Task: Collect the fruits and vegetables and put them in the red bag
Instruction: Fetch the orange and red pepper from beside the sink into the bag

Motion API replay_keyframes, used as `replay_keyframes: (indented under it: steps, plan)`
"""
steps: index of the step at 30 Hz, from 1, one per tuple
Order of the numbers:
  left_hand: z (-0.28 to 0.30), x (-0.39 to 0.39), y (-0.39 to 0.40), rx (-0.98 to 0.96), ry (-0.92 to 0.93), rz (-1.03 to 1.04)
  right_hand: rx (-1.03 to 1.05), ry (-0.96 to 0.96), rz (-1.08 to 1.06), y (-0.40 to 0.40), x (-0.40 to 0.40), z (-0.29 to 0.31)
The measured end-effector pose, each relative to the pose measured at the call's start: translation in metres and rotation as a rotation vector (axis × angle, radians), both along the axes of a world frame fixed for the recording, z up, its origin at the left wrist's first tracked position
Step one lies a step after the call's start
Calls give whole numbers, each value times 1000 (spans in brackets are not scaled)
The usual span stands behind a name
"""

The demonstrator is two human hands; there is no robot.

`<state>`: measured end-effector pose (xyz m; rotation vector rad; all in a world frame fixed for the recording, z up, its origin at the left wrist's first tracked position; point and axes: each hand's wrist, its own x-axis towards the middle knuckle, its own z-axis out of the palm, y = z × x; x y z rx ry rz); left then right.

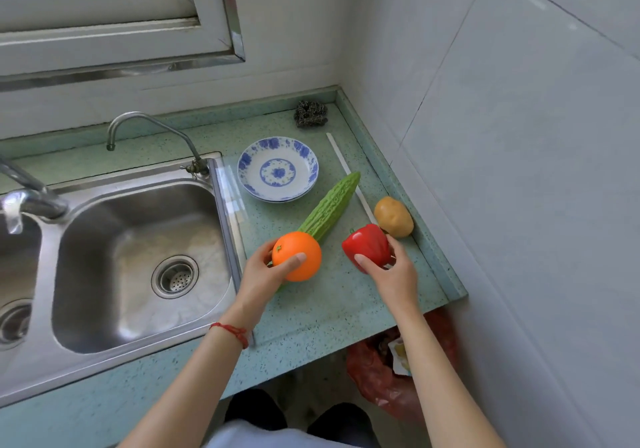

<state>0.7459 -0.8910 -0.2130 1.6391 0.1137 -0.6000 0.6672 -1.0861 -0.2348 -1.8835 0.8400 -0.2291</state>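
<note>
A: Grip status?
B: Left hand (266, 271) wraps the orange (297, 256); right hand (391, 271) clasps the red pepper (369, 245). One each, likely to halve the trips.
A: What's left?
B: Bitter gourd (330, 205) and potato (393, 216) on the counter (329, 309), far right. Red bag (377, 375) sits on the floor below the near right edge, so it's a short drop.

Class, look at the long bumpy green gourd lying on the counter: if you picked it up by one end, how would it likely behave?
The green gourd looks stiff, lying straight, so it should probably not droop. Its ridged skin likely gives grip. Being long and rounded, it may roll sideways on the counter if nudged.
</note>
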Motion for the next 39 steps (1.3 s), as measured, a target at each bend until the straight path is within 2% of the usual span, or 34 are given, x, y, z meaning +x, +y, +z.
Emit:
replay_keyframes:
  steps: [13,22,29,39]
  plan:
    - [2,-111,50,-102,46,497,317,-65,295,34,-38,15]
    - [1,-195,122,-166,31,860,489,-30,544,104,-54,20]
    - [-1,-285,188,-206,-26,1173,470,52,825,190,-82,16]
    - [-14,-433,254,-207,-79,1571,404,137,1201,310,-169,20]
